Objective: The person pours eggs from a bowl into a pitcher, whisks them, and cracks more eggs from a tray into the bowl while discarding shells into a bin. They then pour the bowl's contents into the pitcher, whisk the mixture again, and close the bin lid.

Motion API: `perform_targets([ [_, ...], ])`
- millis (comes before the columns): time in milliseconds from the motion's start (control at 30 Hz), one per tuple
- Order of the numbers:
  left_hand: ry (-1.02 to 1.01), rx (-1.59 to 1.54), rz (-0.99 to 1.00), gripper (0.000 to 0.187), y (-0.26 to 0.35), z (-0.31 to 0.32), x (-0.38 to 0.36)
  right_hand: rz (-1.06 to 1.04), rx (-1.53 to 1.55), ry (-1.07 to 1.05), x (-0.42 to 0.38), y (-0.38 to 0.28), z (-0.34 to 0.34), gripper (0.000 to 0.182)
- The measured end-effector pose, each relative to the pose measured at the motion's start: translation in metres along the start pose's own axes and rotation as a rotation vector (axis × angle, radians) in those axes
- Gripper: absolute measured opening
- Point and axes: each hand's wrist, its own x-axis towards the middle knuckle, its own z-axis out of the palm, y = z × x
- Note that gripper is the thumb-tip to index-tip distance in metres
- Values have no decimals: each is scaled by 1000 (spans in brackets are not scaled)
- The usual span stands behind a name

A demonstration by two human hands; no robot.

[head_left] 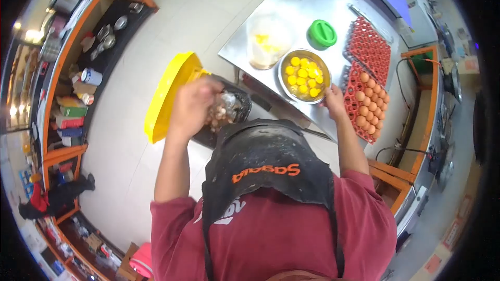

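My left hand (196,103) is over a dark bin (244,105) with its yellow lid (167,96) swung up. Its fingers look curled and slightly blurred, and whatever they may hold is hidden. Broken eggshells (221,112) lie inside the bin. On the table, my right hand (336,102) grips the near right rim of a metal bowl (284,84). Several whole yolks (303,77) float in egg white in that bowl. To its right, brown eggs (372,105) sit in a red egg tray (354,86).
A steel table (291,5) carries a translucent container (268,36) with some yellow in it, a green lid (322,33) and another red egg tray (370,47) without eggs. Orange-framed shelves (67,67) stand at the left, with another person (54,198) near them.
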Motion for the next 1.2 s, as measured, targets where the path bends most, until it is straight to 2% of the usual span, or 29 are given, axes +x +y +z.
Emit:
perform_targets([
  [33,-14,-37,-323,62,-25,0,-15,-2,14,2,-6,-6,1,28],
  [67,69,22,-369,64,-84,7,-35,23,10,17,-12,-19,0,34],
  [100,88,134,-474,65,-122,11,-56,7,7,25,-14,-24,-2,30],
  [133,191,230,-529,68,-178,21,-91,-5,2,30,-17,-27,-6,26],
  [167,150,337,-700,75,-193,24,-120,7,27,29,-19,-34,-11,28],
  [200,176,500,-836,82,-240,32,-166,20,54,26,-23,-42,-14,29],
  [233,103,499,-915,86,-267,34,-206,33,83,22,-28,-52,-17,30],
  [267,132,470,-972,91,-297,40,-252,16,69,32,-37,-70,-17,30],
  [367,-18,213,-1448,97,-344,43,-360,-16,38,39,-65,-131,-22,29],
  [433,52,82,-1684,98,-341,45,-398,-56,30,60,-72,-151,-31,28],
  [500,162,4,-1793,98,-340,48,-420,-75,48,54,-77,-173,-35,27],
  [667,395,-71,-1794,101,-369,60,-424,-38,58,27,-80,-212,-40,24],
  [700,401,-73,-1754,101,-371,60,-415,-41,53,-13,-80,-217,-42,23],
  [833,301,-89,-1563,101,-318,40,-339,-92,-61,-22,-71,-232,-35,22],
  [900,347,-132,-1520,100,-327,40,-333,-93,-124,5,-73,-245,-24,21],
  [1000,369,-145,-1492,99,-333,38,-331,-98,-168,-22,-67,-253,-21,21],
  [1200,353,-105,-1604,99,-319,42,-343,-97,-322,-50,-62,-282,-19,22],
])
